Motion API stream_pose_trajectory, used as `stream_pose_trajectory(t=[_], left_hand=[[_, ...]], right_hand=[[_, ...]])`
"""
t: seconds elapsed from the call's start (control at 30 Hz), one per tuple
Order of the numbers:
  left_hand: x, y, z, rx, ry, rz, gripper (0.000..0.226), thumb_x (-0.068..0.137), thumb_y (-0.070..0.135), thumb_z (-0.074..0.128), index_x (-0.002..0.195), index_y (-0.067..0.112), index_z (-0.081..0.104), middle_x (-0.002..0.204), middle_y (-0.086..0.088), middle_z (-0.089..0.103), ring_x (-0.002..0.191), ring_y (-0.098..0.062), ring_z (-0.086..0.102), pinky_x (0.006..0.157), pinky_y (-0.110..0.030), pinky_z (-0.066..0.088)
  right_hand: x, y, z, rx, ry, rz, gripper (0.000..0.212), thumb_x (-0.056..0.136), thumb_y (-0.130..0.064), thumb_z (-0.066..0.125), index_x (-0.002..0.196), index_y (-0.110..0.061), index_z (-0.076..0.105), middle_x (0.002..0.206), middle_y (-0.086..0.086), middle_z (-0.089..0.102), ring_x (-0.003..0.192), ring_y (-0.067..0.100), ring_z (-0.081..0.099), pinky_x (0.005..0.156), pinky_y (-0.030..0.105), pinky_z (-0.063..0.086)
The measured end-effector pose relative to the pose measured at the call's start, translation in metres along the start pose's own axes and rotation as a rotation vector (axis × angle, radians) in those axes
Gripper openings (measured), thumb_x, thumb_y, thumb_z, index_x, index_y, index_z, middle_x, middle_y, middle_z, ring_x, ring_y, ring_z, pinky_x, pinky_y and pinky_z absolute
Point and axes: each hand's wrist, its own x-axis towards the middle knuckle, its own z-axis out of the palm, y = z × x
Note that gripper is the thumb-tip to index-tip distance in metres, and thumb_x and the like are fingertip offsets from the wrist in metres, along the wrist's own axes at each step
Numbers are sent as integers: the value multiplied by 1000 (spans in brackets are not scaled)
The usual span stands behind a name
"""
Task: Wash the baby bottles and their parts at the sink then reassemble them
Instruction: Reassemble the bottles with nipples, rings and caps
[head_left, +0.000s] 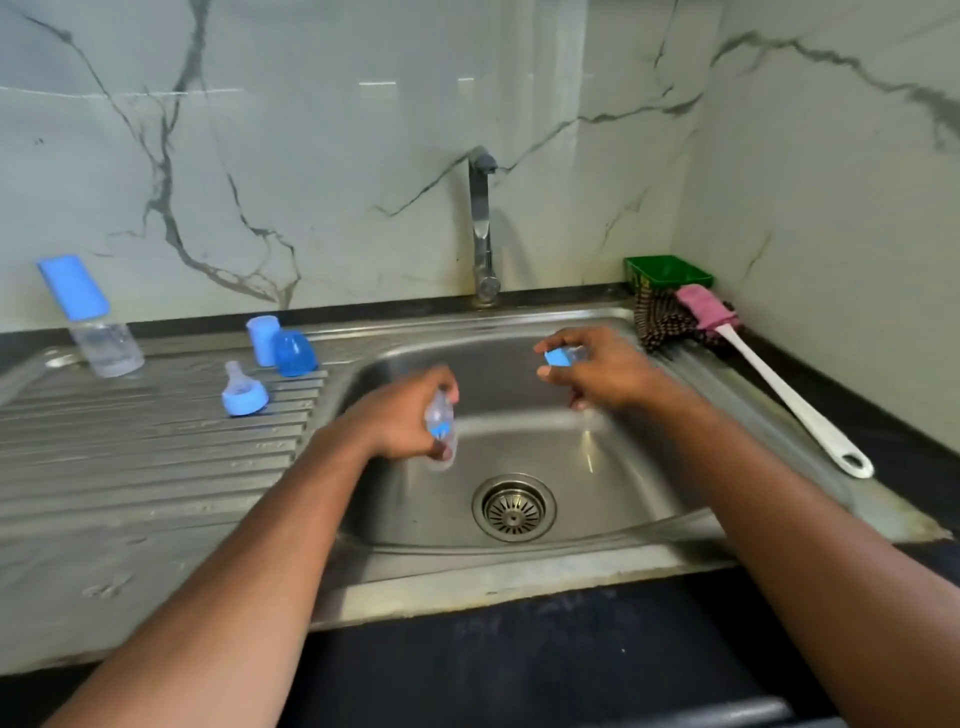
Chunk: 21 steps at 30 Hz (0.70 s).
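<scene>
Over the steel sink basin (597, 467), my left hand (402, 415) grips a clear bottle body (440, 431) with blue print, blurred by motion. My right hand (597, 369) holds a blue collar with its clear teat (563, 357) in its fingertips, about a hand's width to the right of the bottle. On the draining board (130, 457) stand an assembled bottle with a blue cap (91, 317), a second blue collar with teat (243, 392), a light blue cap (263, 339) and a darker blue dome cap (294, 353).
The tap (482, 228) rises behind the basin, with no water visible. A drain strainer (513, 506) sits in the basin floor. At the right rim lie a pink-headed bottle brush with a white handle (779, 384), a dark checked cloth (662, 319) and a green tub (667, 273).
</scene>
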Motion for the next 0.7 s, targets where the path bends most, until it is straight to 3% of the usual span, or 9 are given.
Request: stream_pose_trajectory(t=[0.1,0.2,0.23,0.27,0.37,0.4,0.53,0.6,0.7], left_hand=[[-1,2,-14,-122,325,6,59,58,43,89,97,31,46,91,9,61,79,-19,60,71,-32,48],[-4,4,-7,-311,444,-119,53,64,46,87,91,25,46,87,5,61,73,-18,59,64,-36,49],[-3,4,-5,-387,470,-160,51,66,48,85,89,24,46,88,2,61,72,-19,59,60,-38,50],[1,5,-6,-464,484,-197,50,69,48,84,89,21,47,89,-2,62,70,-20,61,52,-35,51],[3,7,-13,-648,500,-275,48,75,49,80,88,16,48,87,-12,68,57,-26,67,40,-24,41],[2,8,-13,-671,490,-285,48,76,49,79,89,15,48,85,-13,69,54,-27,67,40,-25,41],[-2,14,-10,-842,478,-332,52,82,48,73,106,7,51,91,-17,70,48,-27,64,43,-27,45],[-3,20,-11,-950,469,-337,54,85,47,69,117,8,49,95,-17,69,47,-27,63,43,-27,48],[-6,30,-11,-1018,451,-308,49,88,44,67,118,9,49,91,-16,69,48,-31,62,44,-28,49]], right_hand=[[-8,-19,-18,484,-81,22,27,94,-12,63,121,-13,64,100,13,62,67,23,69,60,28,60],[-15,-38,-34,1112,-274,-77,31,92,-20,55,121,-13,66,108,15,63,76,24,70,70,28,61],[-17,-39,-33,1149,-344,-82,30,92,-20,55,118,-15,69,108,16,65,75,22,71,69,27,61],[-17,-35,-30,984,-391,-64,28,92,-17,57,117,-16,70,104,16,68,73,22,71,67,27,61],[-12,-7,-5,-256,-376,-45,36,87,-10,73,122,-14,67,80,4,70,66,24,69,60,26,57],[-8,-3,2,-344,-356,-54,40,85,-11,77,124,-14,67,79,3,68,65,25,69,59,27,56],[-6,-8,9,226,-130,-97,51,82,-13,79,130,-20,63,87,13,68,70,24,67,65,30,60],[-8,-8,11,333,-136,-85,61,78,-15,82,134,-24,60,88,13,65,75,25,67,68,34,61],[-13,-3,22,389,-158,-83,70,63,-23,86,129,-21,63,96,11,66,83,23,70,70,37,62]])
